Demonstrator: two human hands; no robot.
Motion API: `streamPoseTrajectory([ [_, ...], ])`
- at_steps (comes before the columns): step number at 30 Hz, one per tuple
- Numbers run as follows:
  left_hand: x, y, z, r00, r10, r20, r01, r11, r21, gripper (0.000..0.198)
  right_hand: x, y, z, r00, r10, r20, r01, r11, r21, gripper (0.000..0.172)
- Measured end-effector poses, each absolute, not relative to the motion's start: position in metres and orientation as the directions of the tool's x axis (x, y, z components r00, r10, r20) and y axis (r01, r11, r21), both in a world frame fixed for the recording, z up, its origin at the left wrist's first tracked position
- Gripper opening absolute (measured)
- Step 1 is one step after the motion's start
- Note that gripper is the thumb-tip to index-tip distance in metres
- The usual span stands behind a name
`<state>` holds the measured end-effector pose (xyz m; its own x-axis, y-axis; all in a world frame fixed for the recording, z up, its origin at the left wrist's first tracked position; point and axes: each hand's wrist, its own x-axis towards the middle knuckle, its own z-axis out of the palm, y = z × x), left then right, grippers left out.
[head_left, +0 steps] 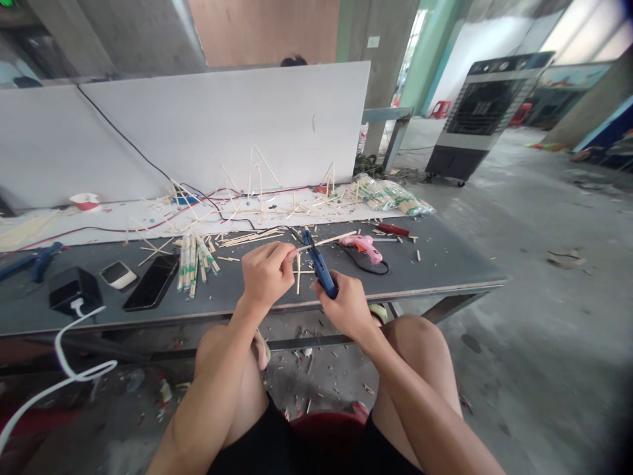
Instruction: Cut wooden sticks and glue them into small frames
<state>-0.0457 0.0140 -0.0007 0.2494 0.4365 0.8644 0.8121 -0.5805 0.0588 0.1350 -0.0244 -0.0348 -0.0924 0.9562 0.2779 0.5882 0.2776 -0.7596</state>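
Note:
My left hand (267, 272) is closed in a pinch on a thin bamboo stick (329, 240) that points right over the table. My right hand (346, 305) is wrapped round the blue handles of a pair of pliers (319, 265), whose jaws meet the stick close to my left fingertips. Both hands hover above the front edge of the dark grey table (445, 264). A short loose stick (298, 272) lies on the table between my hands.
A pink glue gun (364, 247) with a black cord lies right of my hands. Wrapped chopsticks (192, 264), a black phone (152, 282), a charger (74, 289) and scattered sticks lie to the left. A white board (222, 125) stands behind. An air cooler (482, 112) stands at the far right.

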Motion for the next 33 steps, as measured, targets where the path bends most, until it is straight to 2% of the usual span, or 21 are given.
streamPoseTrajectory([
  [20,-0.0484,0.0138,-0.0012,0.255,0.444,0.859,0.808,-0.585,0.063,0.02,0.1325,-0.0243,-0.0325,-0.087,0.966,0.242,0.623,0.242,-0.743,0.019],
  [26,-0.049,0.0139,0.0004,0.295,0.42,0.858,0.784,-0.62,0.035,0.014,0.1309,-0.0251,-0.0303,-0.084,0.97,0.227,0.63,0.228,-0.742,0.019],
  [33,-0.0521,0.017,0.0038,0.324,0.417,0.849,0.784,-0.62,0.005,0.025,0.1319,-0.0236,-0.0337,-0.135,0.963,0.235,0.566,0.27,-0.779,0.021],
])
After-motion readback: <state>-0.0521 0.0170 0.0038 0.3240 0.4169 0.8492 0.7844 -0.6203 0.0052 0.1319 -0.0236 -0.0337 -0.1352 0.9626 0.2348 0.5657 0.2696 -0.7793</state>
